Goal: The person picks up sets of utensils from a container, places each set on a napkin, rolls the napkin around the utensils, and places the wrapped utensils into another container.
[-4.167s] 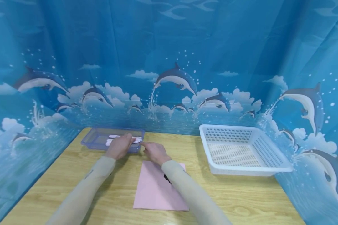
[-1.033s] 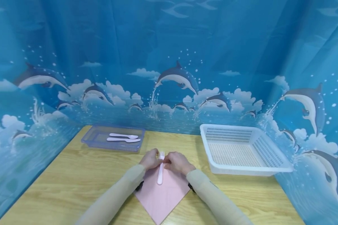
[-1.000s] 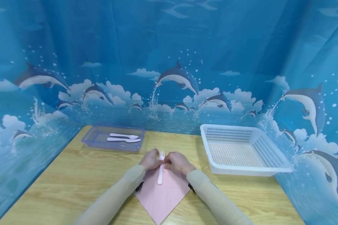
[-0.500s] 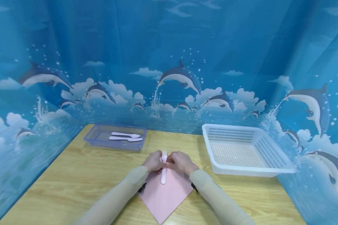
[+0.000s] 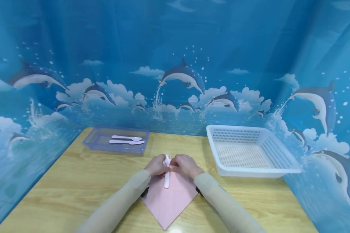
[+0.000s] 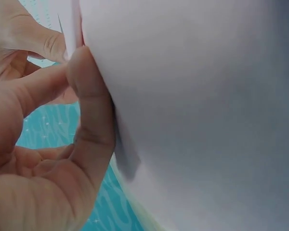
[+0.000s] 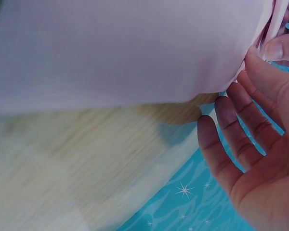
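Observation:
A pink napkin [image 5: 170,204] lies turned like a diamond on the table, one corner pointing at the person. On its far part rests a white plastic fork [image 5: 166,181], tines pointing away. From the left of the fork, my left hand [image 5: 157,165] pinches the napkin's far part; the left wrist view has thumb and forefinger at the folded edge of the napkin [image 6: 183,96]. Opposite it, my right hand [image 5: 187,165] pinches the napkin too. In the right wrist view, that hand's other fingers [image 7: 238,127] spread below the napkin's edge.
A clear purple tray [image 5: 97,142] at the back left holds a white spoon [image 5: 126,138] and a white knife [image 5: 126,142]. At the back right stands a white perforated basket [image 5: 250,171]. A blue dolphin-print curtain [image 5: 119,48] surrounds the wooden table [image 5: 75,181].
Since the earliest frame, the fork has come from the tray onto the napkin, which has turned to a diamond. Over the last second, both hands have drawn its far part in around the fork.

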Available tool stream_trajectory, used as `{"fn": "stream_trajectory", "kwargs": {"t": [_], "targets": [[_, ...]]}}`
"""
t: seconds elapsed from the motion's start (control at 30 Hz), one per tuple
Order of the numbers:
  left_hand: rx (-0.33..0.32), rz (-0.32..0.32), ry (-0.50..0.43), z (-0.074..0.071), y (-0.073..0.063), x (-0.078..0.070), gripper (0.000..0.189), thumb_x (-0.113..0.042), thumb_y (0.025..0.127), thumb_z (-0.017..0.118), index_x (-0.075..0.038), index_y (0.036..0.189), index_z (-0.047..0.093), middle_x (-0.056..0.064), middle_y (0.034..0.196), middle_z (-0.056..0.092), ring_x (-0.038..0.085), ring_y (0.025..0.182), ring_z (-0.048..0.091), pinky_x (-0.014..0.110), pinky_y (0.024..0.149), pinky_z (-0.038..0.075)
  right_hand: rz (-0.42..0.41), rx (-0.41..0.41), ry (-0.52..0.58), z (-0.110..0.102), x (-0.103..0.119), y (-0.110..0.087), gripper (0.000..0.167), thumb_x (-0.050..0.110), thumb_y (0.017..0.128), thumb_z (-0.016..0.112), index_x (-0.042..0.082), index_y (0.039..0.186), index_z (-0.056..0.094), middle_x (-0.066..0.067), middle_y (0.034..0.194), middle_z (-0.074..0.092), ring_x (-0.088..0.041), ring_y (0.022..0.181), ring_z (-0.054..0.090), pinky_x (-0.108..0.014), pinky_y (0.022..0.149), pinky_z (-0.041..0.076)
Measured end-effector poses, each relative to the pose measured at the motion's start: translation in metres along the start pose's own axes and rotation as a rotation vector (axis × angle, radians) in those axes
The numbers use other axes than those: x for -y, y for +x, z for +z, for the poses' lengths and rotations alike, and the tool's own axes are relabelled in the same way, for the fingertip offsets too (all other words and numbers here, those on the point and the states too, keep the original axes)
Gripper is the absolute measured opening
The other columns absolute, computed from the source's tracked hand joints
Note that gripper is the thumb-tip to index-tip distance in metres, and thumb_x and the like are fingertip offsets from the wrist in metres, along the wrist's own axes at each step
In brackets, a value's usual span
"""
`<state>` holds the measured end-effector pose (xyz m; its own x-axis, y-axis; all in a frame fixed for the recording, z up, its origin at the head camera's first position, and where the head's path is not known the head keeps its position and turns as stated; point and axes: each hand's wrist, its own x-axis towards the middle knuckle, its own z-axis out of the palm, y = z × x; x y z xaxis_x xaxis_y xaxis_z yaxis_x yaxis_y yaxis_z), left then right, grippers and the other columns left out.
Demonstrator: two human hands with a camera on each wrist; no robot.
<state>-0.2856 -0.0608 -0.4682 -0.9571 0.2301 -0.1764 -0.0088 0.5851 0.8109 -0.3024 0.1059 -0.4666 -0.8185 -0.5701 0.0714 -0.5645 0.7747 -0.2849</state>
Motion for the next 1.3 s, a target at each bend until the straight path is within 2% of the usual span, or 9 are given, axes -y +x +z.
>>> {"fn": "stream_trajectory", "kwargs": {"t": [0.13, 0.33, 0.53, 0.83, 1.1, 1.3], "targets": [[-0.003, -0.017, 0.033, -0.0031, -0.0011, 0.001, 0.028, -0.005, 0.084, 0.073, 0.001, 0.102, 0.053, 0.009, 0.068, 0.058, 0.014, 0.047, 0.053, 0.023, 0.043, 0.047, -0.023, 0.003, -0.004, -0.0004, 0.0033, 0.003, 0.016, 0.023, 0.089, 0.073, 0.016, 0.103, 0.076, 0.003, 0.089, 0.073, -0.014, 0.082, 0.067, -0.028, 0.075, 0.054], [-0.004, -0.03, 0.028, -0.0051, 0.0002, -0.001, 0.027, -0.005, 0.085, 0.072, 0.001, 0.105, 0.053, 0.01, 0.072, 0.058, 0.014, 0.049, 0.053, 0.024, 0.044, 0.047, -0.023, -0.012, -0.002, -0.0021, 0.0037, 0.0054, 0.017, 0.023, 0.09, 0.072, 0.015, 0.103, 0.075, 0.002, 0.087, 0.071, -0.013, 0.079, 0.065, -0.027, 0.072, 0.053], [0.027, -0.015, 0.017, -0.0013, 0.0, 0.0007, 0.025, -0.006, 0.087, 0.071, 0.001, 0.103, 0.053, 0.008, 0.065, 0.057, 0.013, 0.048, 0.052, 0.023, 0.043, 0.048, -0.002, 0.009, -0.022, -0.0003, 0.0014, 0.0014, 0.015, 0.023, 0.089, 0.073, 0.017, 0.102, 0.076, 0.004, 0.088, 0.073, -0.013, 0.083, 0.067, -0.027, 0.076, 0.054], [0.035, -0.054, 0.028, 0.0011, -0.0003, -0.0006, 0.023, -0.007, 0.088, 0.07, 0.0, 0.104, 0.056, 0.006, 0.065, 0.057, 0.012, 0.048, 0.051, 0.021, 0.043, 0.046, -0.019, -0.013, -0.037, 0.0017, 0.0024, -0.0003, 0.015, 0.022, 0.089, 0.073, 0.015, 0.102, 0.076, 0.002, 0.088, 0.073, -0.015, 0.083, 0.068, -0.028, 0.076, 0.055], [0.042, -0.016, 0.006, 0.0024, -0.0016, -0.0013, 0.023, -0.005, 0.086, 0.071, 0.003, 0.106, 0.061, 0.005, 0.062, 0.056, 0.011, 0.047, 0.051, 0.021, 0.044, 0.047, 0.002, 0.003, -0.035, 0.0015, 0.0007, 0.0005, 0.013, 0.022, 0.088, 0.073, 0.016, 0.1, 0.076, 0.004, 0.086, 0.072, -0.012, 0.08, 0.065, -0.028, 0.074, 0.054], [0.053, -0.032, 0.015, -0.0013, -0.0004, -0.0029, 0.02, -0.006, 0.087, 0.07, 0.001, 0.103, 0.06, 0.006, 0.063, 0.057, 0.011, 0.049, 0.052, 0.021, 0.045, 0.048, 0.004, -0.008, -0.028, -0.0006, 0.0007, 0.0013, 0.016, 0.021, 0.088, 0.073, 0.015, 0.103, 0.075, 0.003, 0.089, 0.073, -0.014, 0.083, 0.066, -0.029, 0.076, 0.054]]}}
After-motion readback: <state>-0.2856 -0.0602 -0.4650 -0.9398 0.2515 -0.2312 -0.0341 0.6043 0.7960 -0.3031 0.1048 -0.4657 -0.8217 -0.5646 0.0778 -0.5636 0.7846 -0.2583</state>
